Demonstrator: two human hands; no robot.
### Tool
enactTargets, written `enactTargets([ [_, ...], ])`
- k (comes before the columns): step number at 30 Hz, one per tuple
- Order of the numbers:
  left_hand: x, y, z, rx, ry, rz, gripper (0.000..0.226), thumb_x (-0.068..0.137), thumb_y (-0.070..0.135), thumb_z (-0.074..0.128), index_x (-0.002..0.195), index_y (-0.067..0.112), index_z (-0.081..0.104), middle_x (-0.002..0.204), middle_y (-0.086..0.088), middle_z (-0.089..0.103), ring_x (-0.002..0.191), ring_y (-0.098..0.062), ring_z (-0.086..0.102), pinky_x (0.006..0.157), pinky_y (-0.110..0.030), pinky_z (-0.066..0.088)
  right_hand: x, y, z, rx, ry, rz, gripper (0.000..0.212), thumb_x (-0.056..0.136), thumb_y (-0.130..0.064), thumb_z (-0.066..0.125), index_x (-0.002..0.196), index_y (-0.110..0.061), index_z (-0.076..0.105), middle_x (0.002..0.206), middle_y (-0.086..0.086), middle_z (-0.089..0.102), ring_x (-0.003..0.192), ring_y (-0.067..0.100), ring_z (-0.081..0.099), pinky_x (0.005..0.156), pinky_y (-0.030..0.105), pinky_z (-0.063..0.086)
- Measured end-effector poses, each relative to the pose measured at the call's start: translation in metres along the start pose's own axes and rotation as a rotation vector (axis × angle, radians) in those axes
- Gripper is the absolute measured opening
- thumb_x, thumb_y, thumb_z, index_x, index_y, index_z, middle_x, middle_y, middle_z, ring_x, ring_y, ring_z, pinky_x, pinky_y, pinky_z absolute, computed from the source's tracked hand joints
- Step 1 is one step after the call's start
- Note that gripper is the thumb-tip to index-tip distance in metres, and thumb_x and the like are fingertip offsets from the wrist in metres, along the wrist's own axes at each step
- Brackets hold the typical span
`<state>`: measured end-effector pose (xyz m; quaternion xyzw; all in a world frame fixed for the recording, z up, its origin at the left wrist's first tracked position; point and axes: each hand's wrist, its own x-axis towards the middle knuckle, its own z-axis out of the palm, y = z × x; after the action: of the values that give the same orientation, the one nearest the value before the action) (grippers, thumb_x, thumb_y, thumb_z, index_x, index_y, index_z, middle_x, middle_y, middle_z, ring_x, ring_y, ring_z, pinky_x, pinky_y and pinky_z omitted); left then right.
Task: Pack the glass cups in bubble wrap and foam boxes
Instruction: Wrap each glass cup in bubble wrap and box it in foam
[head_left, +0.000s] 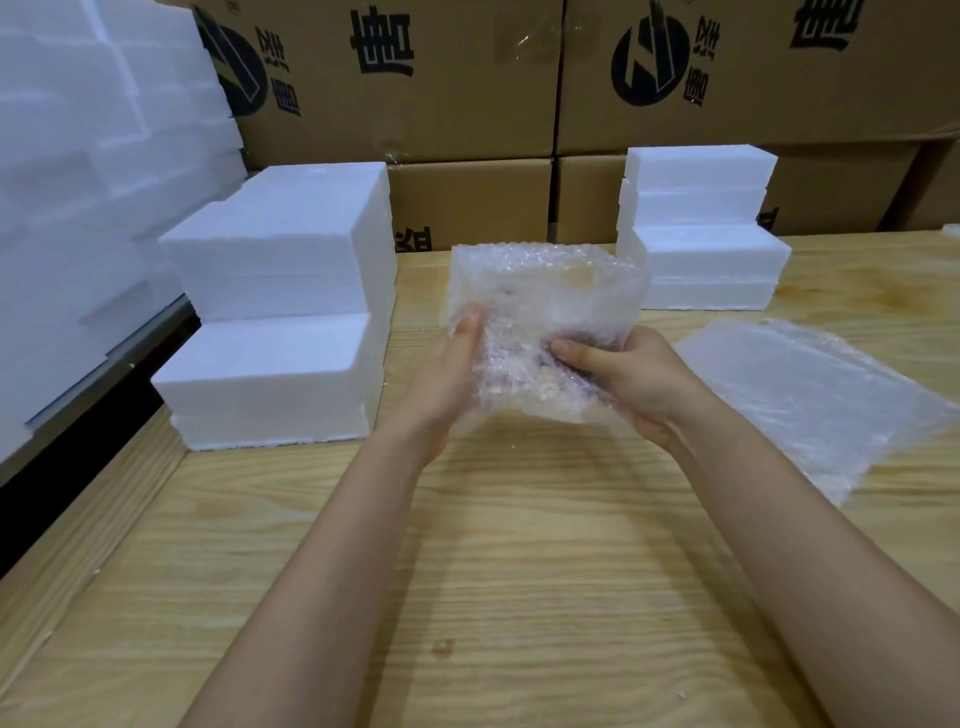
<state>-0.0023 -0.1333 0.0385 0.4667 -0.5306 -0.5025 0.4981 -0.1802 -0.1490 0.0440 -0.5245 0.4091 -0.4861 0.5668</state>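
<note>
A clear bubble wrap bundle (545, 322) is held above the wooden table (493, 571) at the centre. Something faintly dark shows through the wrap, but I cannot make out a cup. My left hand (447, 379) presses its flat palm and straight fingers against the bundle's left side. On the right side, my right hand (628, 379) grips the bundle with its fingers curled over the wrap. White foam boxes (275, 322) stand stacked to the left of the bundle, and another stack of foam boxes (701, 234) stands behind it to the right.
A pile of flat bubble wrap sheets (810, 400) lies on the table at the right. Brown cardboard cartons (467, 93) form a wall behind the table. More white foam (88, 182) is piled high at the far left, past the table's left edge.
</note>
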Motion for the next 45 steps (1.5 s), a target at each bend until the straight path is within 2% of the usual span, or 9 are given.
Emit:
enactTargets([
  [7,0.002,0.001,0.004,-0.062,0.17,0.143,0.027,0.099,0.024,0.05,0.085,0.026,0.073,0.085,0.007,0.074,0.082,-0.009,0.07,0.069,-0.027,0.057,-0.005,-0.01,-0.002,-0.232,-0.041,-0.147,0.004,0.081,-0.012,0.072,0.077,-0.013,0.073,0.074,0.0,0.074,0.07,0.01,0.07,0.062,0.021,0.053],
  [12,0.003,-0.002,0.003,-0.022,0.235,0.228,0.024,0.096,0.032,0.057,0.08,0.03,0.074,0.082,0.012,0.074,0.083,-0.005,0.069,0.064,-0.019,0.055,-0.005,-0.015,-0.005,-0.168,-0.025,-0.089,0.027,0.065,-0.035,0.072,0.083,-0.016,0.074,0.091,-0.001,0.076,0.094,0.012,0.07,0.098,0.033,0.047],
  [16,0.005,-0.007,0.0,-0.119,0.213,0.184,0.017,0.094,0.024,0.061,0.082,0.021,0.073,0.084,0.007,0.073,0.085,-0.01,0.068,0.079,-0.033,0.059,-0.005,-0.015,-0.008,-0.078,-0.027,-0.042,0.029,0.075,-0.04,0.064,0.088,-0.015,0.073,0.1,0.0,0.074,0.105,0.012,0.065,0.107,0.037,0.039],
  [21,0.005,-0.008,-0.003,-0.228,0.15,0.149,0.039,0.088,0.0,0.062,0.057,0.021,0.073,0.075,0.005,0.072,0.077,-0.009,0.07,0.066,-0.025,0.058,-0.001,-0.011,-0.012,-0.002,0.071,0.039,0.026,0.094,-0.03,0.057,0.08,-0.018,0.074,0.11,0.009,0.071,0.116,0.027,0.059,0.11,0.048,0.036],
  [27,0.005,-0.007,-0.002,-0.375,0.155,0.082,0.018,0.089,0.005,0.062,0.079,0.019,0.065,0.085,0.002,0.069,0.083,-0.016,0.066,0.072,-0.036,0.058,-0.002,-0.01,-0.01,-0.039,0.146,0.072,0.024,0.094,-0.034,0.057,0.088,-0.016,0.07,0.111,0.011,0.069,0.113,0.03,0.06,0.106,0.05,0.04],
  [33,0.004,-0.008,0.011,-0.294,0.205,0.142,0.018,0.092,-0.001,0.058,0.097,0.015,0.065,0.088,0.004,0.072,0.083,-0.014,0.071,0.071,-0.037,0.061,-0.003,-0.01,-0.005,-0.145,0.133,0.121,0.053,0.086,-0.062,0.052,0.113,-0.018,0.067,0.122,0.005,0.065,0.117,0.028,0.056,0.102,0.05,0.042],
  [36,0.003,-0.009,0.021,-0.208,0.195,0.208,0.016,0.09,0.006,0.064,0.104,0.012,0.065,0.096,-0.002,0.072,0.089,-0.018,0.07,0.076,-0.037,0.06,0.001,-0.002,-0.003,-0.255,0.058,0.076,0.035,0.096,-0.037,0.053,0.07,-0.029,0.074,0.075,-0.008,0.071,0.079,0.019,0.065,0.07,0.028,0.053],
  [40,0.001,-0.008,0.026,-0.189,0.184,0.308,0.016,0.088,0.003,0.066,0.094,0.017,0.064,0.084,0.007,0.072,0.082,-0.013,0.067,0.075,-0.03,0.058,-0.002,0.005,-0.005,-0.27,-0.095,0.193,0.027,0.1,-0.01,0.036,0.082,-0.01,0.058,0.062,0.001,0.067,0.051,0.007,0.064,0.049,0.016,0.049],
  [45,-0.004,-0.002,0.016,-0.302,-0.05,0.297,0.02,0.078,0.01,0.063,0.097,0.017,0.068,0.097,0.0,0.071,0.094,-0.017,0.065,0.078,-0.03,0.056,-0.004,0.006,-0.006,-0.276,-0.246,0.13,0.015,0.094,-0.009,0.053,0.099,-0.014,0.066,0.093,-0.002,0.072,0.086,0.01,0.068,0.073,0.021,0.053],
])
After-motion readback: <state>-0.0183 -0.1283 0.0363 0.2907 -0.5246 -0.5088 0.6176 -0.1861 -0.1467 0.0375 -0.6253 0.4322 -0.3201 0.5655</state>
